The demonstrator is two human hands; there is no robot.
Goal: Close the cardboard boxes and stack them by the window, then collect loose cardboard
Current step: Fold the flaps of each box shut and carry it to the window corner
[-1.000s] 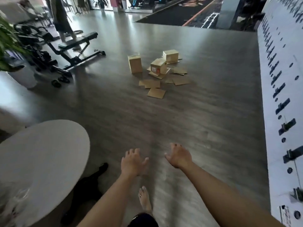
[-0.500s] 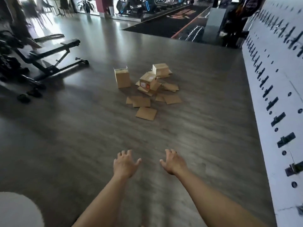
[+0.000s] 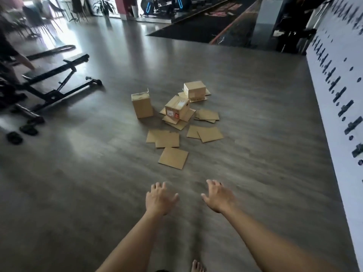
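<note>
Cardboard boxes [image 3: 177, 103] and loose sheets [image 3: 173, 158] lie at the centre of the frame, straight ahead of your hands and well apart from them. Your left hand [image 3: 160, 199] and right hand [image 3: 219, 196] are relaxed and hold nothing, about equally near. The pile looks closer than a second ago.

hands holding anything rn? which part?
Nothing held. Left hand and right hand hang open above the grey floor, short of the brown cardboard sheets.
</note>
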